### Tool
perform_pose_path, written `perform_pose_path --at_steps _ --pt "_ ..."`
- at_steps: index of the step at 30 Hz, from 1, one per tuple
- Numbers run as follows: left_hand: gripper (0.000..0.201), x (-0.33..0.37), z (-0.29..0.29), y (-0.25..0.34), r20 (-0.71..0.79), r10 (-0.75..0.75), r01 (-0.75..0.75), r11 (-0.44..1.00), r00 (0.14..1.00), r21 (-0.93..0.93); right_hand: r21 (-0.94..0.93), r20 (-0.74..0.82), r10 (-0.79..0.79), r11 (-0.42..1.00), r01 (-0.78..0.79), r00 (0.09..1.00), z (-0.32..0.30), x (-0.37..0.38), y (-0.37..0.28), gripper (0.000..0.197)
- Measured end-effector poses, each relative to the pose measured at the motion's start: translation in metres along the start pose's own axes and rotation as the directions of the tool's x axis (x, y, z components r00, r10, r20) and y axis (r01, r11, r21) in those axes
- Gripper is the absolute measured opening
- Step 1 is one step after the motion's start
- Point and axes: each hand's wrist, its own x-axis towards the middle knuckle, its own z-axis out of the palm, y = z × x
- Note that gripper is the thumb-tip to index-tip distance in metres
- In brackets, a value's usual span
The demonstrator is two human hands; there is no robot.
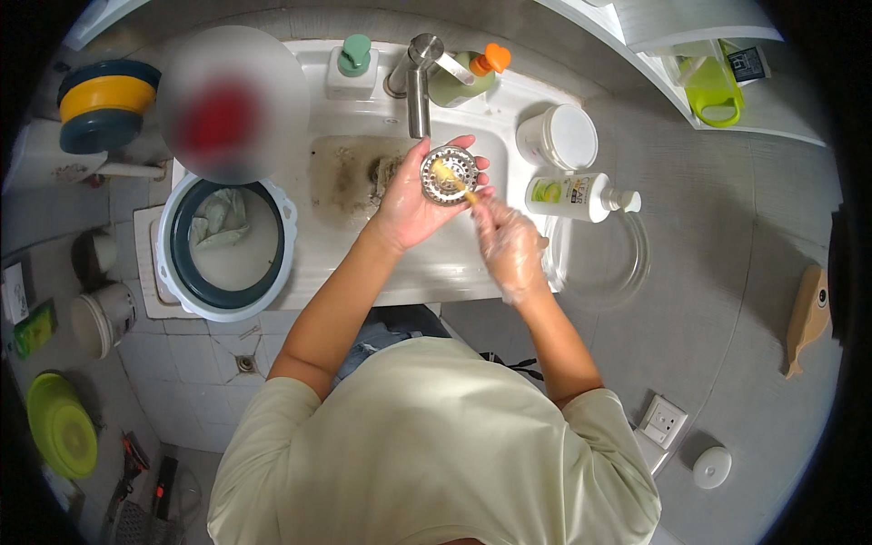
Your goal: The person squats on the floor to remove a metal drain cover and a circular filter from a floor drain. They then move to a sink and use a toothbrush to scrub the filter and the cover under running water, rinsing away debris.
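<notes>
A wide fisheye camera, the left of two worn side by side on the head, looks steeply down past the wearer's pale green, short-sleeved shirt (pixel 436 445), nearest the lens across the lower middle. A white, rectangular sink (pixel 391 289) spans the upper half, with a round, perforated metal strainer (pixel 461 170) above centre. Beyond lies a pale tiled floor (pixel 193 359); a white shelf (pixel 695 34) curves along the upper-right rim, where black closes in.

We see a grey wall (pixel 695 245) with thin seams | a white shelf (pixel 677 18), upper right | pale floor tiles (pixel 191 363) around a small drain (pixel 245 364) | a white wall socket (pixel 664 421), lower right
</notes>
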Motion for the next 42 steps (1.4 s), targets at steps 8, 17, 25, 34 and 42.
perform_pose_path --at_steps 8,17,25,34,42 --pt "0.052 -0.009 0.010 -0.001 -0.086 -0.072 0.083 0.989 0.994 0.125 0.012 -0.026 0.051 0.999 -0.051 0.998 -0.004 0.000 -0.010 0.019" --pt "0.057 -0.013 0.010 -0.005 -0.212 0.052 0.025 0.938 0.976 0.346 0.028 -0.053 0.022 0.999 -0.020 0.998 0.000 -0.003 -0.005 0.023" --pt "0.054 -0.016 0.006 -0.007 -0.161 0.069 -0.028 0.970 0.984 0.242 0.058 -0.055 -0.013 0.998 0.017 0.998 0.006 -0.010 -0.009 0.018" --pt "0.045 -0.021 0.007 0.001 -0.065 0.036 -0.037 0.999 0.997 -0.014 -0.053 0.029 -0.032 0.998 0.033 0.999 0.007 -0.031 -0.012 0.015" --pt "0.040 -0.024 0.008 0.015 -0.141 0.128 -0.127 0.992 0.982 0.013 0.063 0.012 0.056 0.996 -0.057 0.998 0.001 -0.036 -0.007 0.016"
